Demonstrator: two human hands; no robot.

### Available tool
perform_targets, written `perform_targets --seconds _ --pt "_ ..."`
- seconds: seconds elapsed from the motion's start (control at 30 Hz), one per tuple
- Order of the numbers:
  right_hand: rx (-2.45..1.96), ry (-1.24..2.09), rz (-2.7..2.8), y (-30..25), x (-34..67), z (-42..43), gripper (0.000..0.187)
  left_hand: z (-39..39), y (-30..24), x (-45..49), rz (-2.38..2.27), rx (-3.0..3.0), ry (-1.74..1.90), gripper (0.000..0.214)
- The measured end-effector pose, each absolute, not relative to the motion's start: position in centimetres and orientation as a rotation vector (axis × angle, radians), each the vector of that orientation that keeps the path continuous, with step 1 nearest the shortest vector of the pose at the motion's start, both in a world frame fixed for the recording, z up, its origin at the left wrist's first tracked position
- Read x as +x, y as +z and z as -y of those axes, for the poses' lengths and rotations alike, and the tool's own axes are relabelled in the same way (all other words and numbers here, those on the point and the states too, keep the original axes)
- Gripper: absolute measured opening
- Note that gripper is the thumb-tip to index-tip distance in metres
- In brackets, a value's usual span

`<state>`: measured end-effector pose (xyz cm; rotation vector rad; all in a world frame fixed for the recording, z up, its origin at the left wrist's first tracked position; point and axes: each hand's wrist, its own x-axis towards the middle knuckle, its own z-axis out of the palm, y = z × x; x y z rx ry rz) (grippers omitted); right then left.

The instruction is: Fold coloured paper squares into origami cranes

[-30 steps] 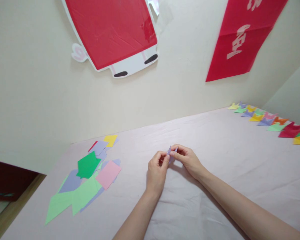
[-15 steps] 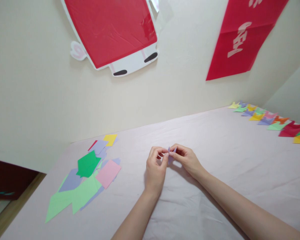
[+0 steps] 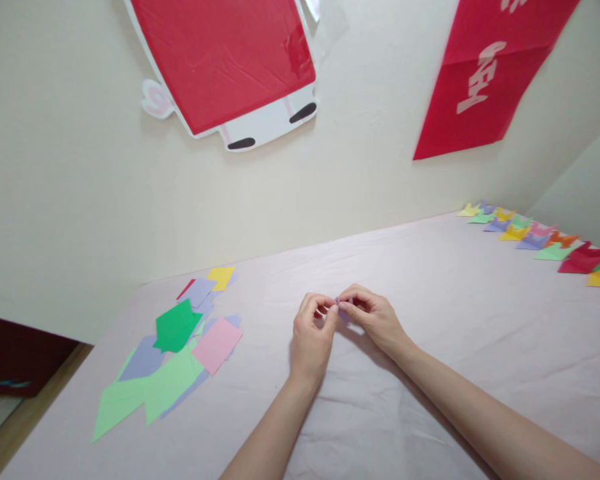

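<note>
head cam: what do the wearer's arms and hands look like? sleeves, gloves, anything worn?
Two bare human arms, no cables or markings. Left forearm and right forearm show no sleeve up to the frame edge. Left hand and right hand are ungloved; no watch, bracelet or ring visible.

White characters on red banner [image 3: 485, 73]: unreadable.

My left hand [image 3: 313, 339] and right hand [image 3: 377, 320] are bare. Both forearms [image 3: 480, 415] are uncovered to the frame edge. Fingernails appear short, though detail is small.
</note>
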<state>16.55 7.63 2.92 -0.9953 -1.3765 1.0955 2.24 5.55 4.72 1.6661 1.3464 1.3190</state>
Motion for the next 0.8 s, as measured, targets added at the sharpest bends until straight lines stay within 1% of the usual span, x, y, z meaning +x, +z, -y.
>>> perform_targets --seconds 0.13,0.3,0.5,0.8 --pt "-0.997 0.855 1.571 3.14 16.76 -7.44 0.012 -5.58 4.39 2.12 -1.393 1.637 1.291 0.011" --pt "-0.957 0.615 1.731 3.52 16.81 -7.3 0.012 -5.58 4.32 2.05 -1.394 1.611 1.303 0.015" --pt "-0.958 0.558 1.749 3.46 16.76 -7.28 0.011 -5.68 4.33 2.17 -1.347 1.476 1.348 0.015" --pt "-0.925 0.429 1.807 3.56 16.94 -7.34 0.01 -5.97 4.02 2.36 -1.248 1.18 1.251 0.021"
